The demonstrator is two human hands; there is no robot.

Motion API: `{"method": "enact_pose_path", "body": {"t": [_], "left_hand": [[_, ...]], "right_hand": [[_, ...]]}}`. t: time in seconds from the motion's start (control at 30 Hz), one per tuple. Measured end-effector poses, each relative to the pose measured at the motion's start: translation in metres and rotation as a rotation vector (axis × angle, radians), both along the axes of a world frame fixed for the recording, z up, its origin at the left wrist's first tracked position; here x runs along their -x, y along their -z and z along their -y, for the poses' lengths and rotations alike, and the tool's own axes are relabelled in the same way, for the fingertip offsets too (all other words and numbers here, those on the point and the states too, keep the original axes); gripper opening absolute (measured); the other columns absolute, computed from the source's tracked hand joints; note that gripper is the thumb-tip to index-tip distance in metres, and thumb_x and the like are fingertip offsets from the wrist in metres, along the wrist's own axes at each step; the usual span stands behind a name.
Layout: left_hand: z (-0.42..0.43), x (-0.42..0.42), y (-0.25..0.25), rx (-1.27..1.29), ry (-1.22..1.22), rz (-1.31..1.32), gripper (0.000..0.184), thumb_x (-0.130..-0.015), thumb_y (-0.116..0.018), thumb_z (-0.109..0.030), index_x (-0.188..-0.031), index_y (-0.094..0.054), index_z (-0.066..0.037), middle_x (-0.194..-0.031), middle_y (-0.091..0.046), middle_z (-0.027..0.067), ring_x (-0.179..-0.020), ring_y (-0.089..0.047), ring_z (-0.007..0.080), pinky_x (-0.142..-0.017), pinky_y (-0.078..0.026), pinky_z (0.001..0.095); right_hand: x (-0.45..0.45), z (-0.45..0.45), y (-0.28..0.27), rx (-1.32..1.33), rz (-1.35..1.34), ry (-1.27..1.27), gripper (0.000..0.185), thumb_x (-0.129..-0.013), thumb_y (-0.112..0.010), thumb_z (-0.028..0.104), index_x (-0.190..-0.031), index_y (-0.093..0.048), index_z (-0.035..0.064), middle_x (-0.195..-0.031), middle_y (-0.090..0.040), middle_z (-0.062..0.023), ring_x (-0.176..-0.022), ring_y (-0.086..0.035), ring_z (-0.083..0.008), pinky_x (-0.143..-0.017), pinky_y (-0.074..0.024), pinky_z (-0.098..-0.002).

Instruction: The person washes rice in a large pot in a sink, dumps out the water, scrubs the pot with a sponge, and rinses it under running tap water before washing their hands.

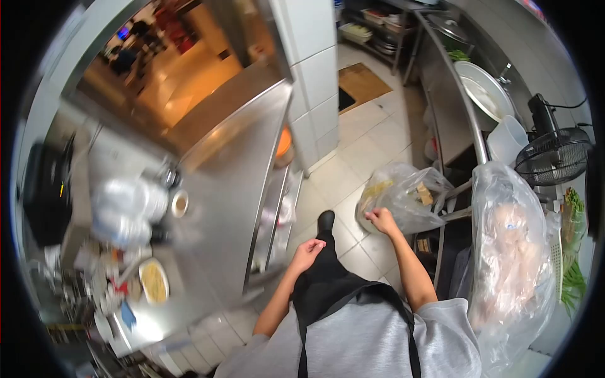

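a person in a gray shirt and black apron stands in a narrow kitchen aisle, where an open strip of pale floor tiles runs ahead between a steel counter on the left and a steel bench on the right. the counter's long edge borders the lane, and a white-tiled pillar juts in farther along, near a brown mat. a clear plastic bag sits low by the bench's legs, crowding the lane's right side; a black boot is planted to its left, bare tile between them. on a larger clear bag at far right, a small blue mark is too tiny to read. the lower bag is thin, wrinkled and see-through, showing yellowish matter at its left side and a tan, cardboard-like piece near its middle. the right hand overlaps the bag's near edge with fingers curled; whether it grips the plastic cannot be told. the left hand hangs above the leg, well apart from the bag, thumb near bent fingers; whether anything is pinched there cannot be told.
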State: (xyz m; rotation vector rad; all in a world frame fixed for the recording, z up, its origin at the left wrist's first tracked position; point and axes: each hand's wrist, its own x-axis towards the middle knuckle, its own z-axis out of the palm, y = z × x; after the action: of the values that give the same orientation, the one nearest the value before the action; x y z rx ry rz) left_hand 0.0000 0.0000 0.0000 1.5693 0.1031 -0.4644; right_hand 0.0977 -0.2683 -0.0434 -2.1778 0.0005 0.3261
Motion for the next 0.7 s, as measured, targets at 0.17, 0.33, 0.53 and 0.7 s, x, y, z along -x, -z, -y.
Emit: {"method": "enact_pose_path", "body": {"t": [0.17,0.33,0.53,0.7], "left_hand": [[0.058,-0.203,0.000,0.039,0.163,0.067,0.016,-0.082,-0.051,-0.012,-0.089,-0.056,0.001,-0.086,-0.059,0.0041,-0.080,-0.053,0.0090,-0.074,-0.041,0.0215],[0.084,-0.380,-0.018,-0.175,0.448,0.160,0.022,-0.082,-0.052,-0.020,-0.084,-0.058,0.001,-0.075,-0.059,0.0044,-0.074,-0.051,0.0074,-0.068,-0.041,0.0212],[0.165,-0.531,-0.030,-0.064,0.604,0.180,0.022,-0.083,-0.050,-0.019,-0.089,-0.056,0.001,-0.082,-0.059,0.0054,-0.074,-0.052,0.0080,-0.068,-0.041,0.0218],[0.249,-0.625,-0.028,0.054,0.625,0.173,0.022,-0.083,-0.049,-0.019,-0.091,-0.055,0.000,-0.087,-0.059,0.0056,-0.078,-0.054,0.0096,-0.066,-0.042,0.0213]], "right_hand": [[-0.153,0.034,-0.035,0.153,0.012,0.047,0.023,-0.072,-0.059,0.024,-0.071,-0.059,0.0010,-0.059,-0.056,-0.0129,-0.055,-0.056,-0.0191,-0.054,-0.0435,-0.0301],[-0.209,0.084,-0.013,0.164,-0.018,0.296,0.022,-0.071,-0.058,0.022,-0.075,-0.058,0.0003,-0.067,-0.056,-0.0187,-0.064,-0.057,-0.0283,-0.059,-0.0436,-0.0364],[-0.233,0.144,-0.018,0.127,-0.214,0.557,0.018,-0.073,-0.057,0.019,-0.074,-0.059,0.0011,-0.065,-0.058,-0.0120,-0.061,-0.057,-0.0207,-0.055,-0.0439,-0.0327],[-0.323,0.207,-0.058,-0.364,-0.206,0.770,0.017,-0.078,-0.055,0.020,-0.079,-0.059,0.0031,-0.064,-0.056,-0.0009,-0.057,-0.051,-0.0066,-0.047,-0.0411,-0.0220]]}}
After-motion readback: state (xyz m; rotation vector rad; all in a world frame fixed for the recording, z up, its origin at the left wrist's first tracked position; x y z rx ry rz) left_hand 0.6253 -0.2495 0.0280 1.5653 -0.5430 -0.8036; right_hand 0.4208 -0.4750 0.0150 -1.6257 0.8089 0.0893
